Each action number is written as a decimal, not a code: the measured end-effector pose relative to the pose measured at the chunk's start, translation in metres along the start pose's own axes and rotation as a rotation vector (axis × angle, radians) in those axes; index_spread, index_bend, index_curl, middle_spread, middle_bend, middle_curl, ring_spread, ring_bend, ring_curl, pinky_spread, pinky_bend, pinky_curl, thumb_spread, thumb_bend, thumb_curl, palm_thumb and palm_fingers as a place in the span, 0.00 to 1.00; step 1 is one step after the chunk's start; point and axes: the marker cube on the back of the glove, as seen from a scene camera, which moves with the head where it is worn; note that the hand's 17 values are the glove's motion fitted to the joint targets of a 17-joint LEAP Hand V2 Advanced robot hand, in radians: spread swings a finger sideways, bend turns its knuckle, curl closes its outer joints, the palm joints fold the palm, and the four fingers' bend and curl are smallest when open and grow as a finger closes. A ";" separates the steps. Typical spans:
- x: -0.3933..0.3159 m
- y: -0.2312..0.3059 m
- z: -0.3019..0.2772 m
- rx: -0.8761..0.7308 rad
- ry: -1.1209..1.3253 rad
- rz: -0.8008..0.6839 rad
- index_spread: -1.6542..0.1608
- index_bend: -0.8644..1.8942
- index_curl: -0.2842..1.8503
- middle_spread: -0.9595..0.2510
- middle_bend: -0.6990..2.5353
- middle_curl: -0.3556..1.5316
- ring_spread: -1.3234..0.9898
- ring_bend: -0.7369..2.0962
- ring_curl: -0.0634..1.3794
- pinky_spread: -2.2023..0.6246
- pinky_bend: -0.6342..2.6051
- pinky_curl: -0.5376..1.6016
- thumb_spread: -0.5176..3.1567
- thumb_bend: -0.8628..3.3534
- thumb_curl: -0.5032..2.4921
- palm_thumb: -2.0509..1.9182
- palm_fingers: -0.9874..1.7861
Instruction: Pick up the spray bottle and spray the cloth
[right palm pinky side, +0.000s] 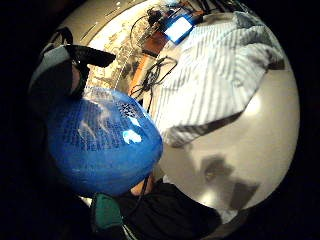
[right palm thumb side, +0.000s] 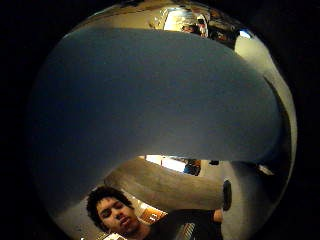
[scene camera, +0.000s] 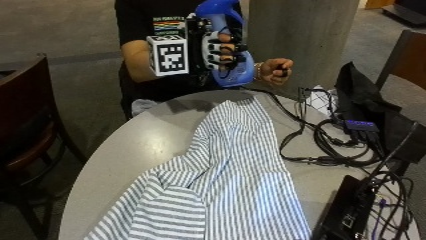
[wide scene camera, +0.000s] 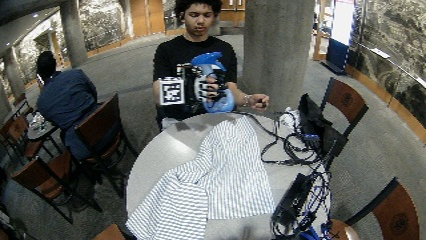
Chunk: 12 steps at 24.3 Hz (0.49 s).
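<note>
I've got the gloved right hand (scene camera: 223, 52) up in the air at chest height, above the far edge of the round table (scene camera: 140, 145), fingers curled round the blue spray bottle (scene camera: 226, 30) and clamped on its body. The bottle stands upright in the grip, its head poking out above the fingers. From the little-finger palm camera I see the bottle's blue belly (right palm pinky side: 102, 142) right against the palm, with the striped cloth (right palm pinky side: 215, 75) below it. That blue-and-white striped cloth (scene camera: 223, 185) lies spread and rumpled along the tabletop, well apart from the bottle. My bare left hand (scene camera: 274, 70) floats just beside the bottle, loosely closed. Black cables (scene camera: 313, 145) and a black bag (scene camera: 359, 100) crowd the table's side beside the cloth
</note>
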 end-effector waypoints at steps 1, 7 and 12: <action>0.003 0.005 0.015 -0.020 -0.008 -0.007 0.83 0.37 0.36 0.73 0.28 0.43 0.53 0.39 0.33 0.73 0.34 0.43 0.29 0.20 0.39 0.78 0.77; 0.035 0.020 0.097 -0.126 0.032 0.008 0.83 0.39 0.37 0.74 0.27 0.43 0.53 0.38 0.32 0.74 0.31 0.43 0.35 0.19 0.37 0.74 0.76; 0.060 0.015 0.136 -0.118 0.161 0.023 0.82 0.39 0.37 0.75 0.27 0.42 0.54 0.38 0.32 0.75 0.30 0.43 0.37 0.19 0.35 0.72 0.76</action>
